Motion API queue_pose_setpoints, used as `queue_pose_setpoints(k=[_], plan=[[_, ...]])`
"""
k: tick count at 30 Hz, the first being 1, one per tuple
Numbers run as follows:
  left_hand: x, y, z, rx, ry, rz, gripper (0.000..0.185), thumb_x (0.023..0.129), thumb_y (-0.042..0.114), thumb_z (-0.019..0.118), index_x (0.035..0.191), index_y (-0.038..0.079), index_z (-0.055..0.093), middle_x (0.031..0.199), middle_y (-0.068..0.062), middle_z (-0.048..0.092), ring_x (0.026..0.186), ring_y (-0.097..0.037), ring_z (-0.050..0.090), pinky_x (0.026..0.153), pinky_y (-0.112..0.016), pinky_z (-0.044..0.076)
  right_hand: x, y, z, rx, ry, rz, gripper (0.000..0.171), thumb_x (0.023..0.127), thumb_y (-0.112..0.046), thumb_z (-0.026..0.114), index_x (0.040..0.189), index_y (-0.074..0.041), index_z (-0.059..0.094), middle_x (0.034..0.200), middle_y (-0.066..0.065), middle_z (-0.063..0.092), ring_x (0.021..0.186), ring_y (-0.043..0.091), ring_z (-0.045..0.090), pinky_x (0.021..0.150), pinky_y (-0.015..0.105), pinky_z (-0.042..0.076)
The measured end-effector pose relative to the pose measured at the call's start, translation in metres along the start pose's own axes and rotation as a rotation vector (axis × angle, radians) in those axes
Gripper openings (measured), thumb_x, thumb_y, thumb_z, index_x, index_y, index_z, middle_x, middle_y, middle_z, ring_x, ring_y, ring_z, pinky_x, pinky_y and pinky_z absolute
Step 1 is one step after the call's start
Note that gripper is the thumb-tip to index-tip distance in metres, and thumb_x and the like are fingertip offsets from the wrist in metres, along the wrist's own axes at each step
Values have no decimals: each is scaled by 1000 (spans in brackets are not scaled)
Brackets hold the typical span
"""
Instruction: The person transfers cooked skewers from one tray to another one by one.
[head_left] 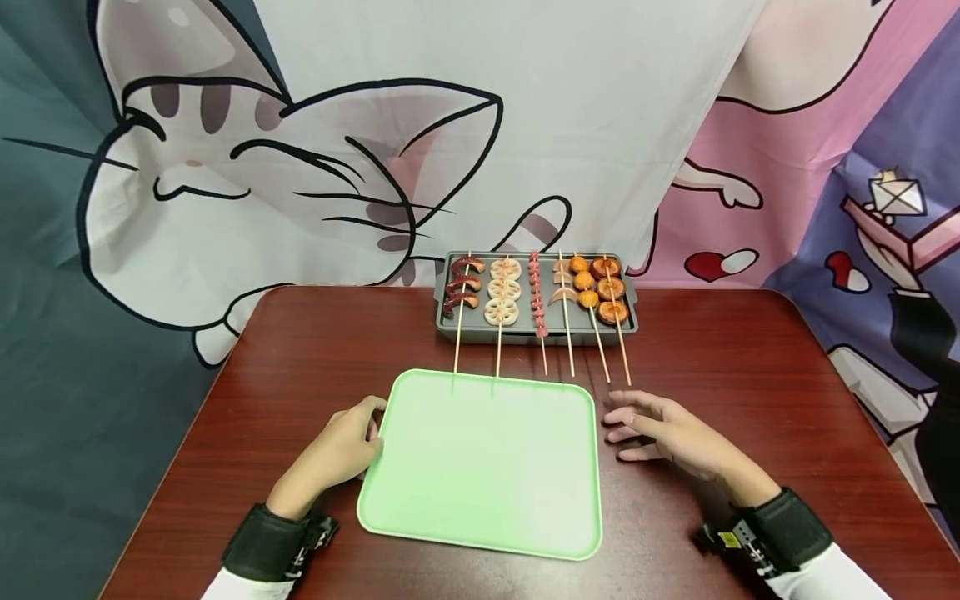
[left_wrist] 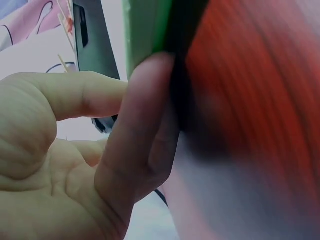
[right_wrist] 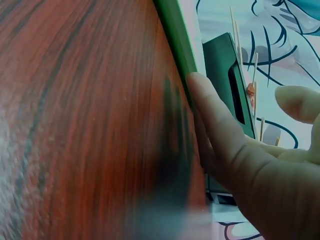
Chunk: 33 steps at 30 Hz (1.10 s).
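Overhead, both hands (left (head_left: 341, 450), right (head_left: 667, 429)) lie relaxed flanking the green tray (head_left: 483, 500); wrist views show fingertips (left_wrist: 150, 90) touching it.

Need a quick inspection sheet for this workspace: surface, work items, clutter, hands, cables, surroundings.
Surface: dark red wood-grain table, no spills visible.
Work items: empty green tray at the near centre; grey tray behind it holding six skewers whose sticks point toward the green tray.
Clutter: nothing seen.
Hands: left hand touches the green tray's left edge, fingers loosely bent; right hand rests on the table at the tray's right edge, fingers extended. Neither holds anything.
Cables: nothing seen.
Surroundings: cartoon cat cloth backdrop behind the table; black wrist straps on both arms.
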<state>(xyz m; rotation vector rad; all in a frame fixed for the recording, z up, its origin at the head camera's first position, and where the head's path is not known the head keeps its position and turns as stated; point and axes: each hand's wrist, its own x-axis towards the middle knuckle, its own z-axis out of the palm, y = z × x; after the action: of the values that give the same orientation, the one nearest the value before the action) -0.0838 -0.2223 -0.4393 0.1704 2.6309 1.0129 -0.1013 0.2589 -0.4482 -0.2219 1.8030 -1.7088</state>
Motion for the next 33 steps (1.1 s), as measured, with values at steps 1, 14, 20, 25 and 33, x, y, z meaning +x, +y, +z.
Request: queue_pose_setpoints(k=[1,14,20,25,33], plan=[[0,2,2,-18,-6,-4,43,97,-4,53,140,-3,50,76,-7,49,53,-17,51,43,-26,49,0,0,1,-11,6,7,66,110,-21,50,157,12,18,131,19,60,113,18,70,93,42,63],[6,18,14,-55,-15,-28,46,98,-4,53,144,-2,48,74,-9,51,50,-20,55,43,-28,52,4,2,13,-179,135,21,61,104,-11,59,150,18,33,132,33,59,109,17,69,89,35,64],[6,21,16,-62,-6,-28,45,98,-5,54,142,-2,50,74,-9,51,49,-19,54,42,-28,52,4,3,16,-348,183,-51,56,99,-6,64,145,18,43,127,29,64,106,24,70,83,29,64],[8,22,18,-67,0,-20,44,97,-5,56,141,-2,51,74,-9,51,48,-20,55,43,-29,52,6,4,18,-551,270,-100,56,92,-5,73,141,13,52,117,19,69,99,21,70,76,22,61],[13,26,23,-65,3,-15,44,96,-5,59,140,-3,51,73,-8,51,48,-19,55,44,-29,52,8,4,22,-747,370,-97,62,84,-4,81,140,6,57,105,7,66,88,14,68,68,21,57]])
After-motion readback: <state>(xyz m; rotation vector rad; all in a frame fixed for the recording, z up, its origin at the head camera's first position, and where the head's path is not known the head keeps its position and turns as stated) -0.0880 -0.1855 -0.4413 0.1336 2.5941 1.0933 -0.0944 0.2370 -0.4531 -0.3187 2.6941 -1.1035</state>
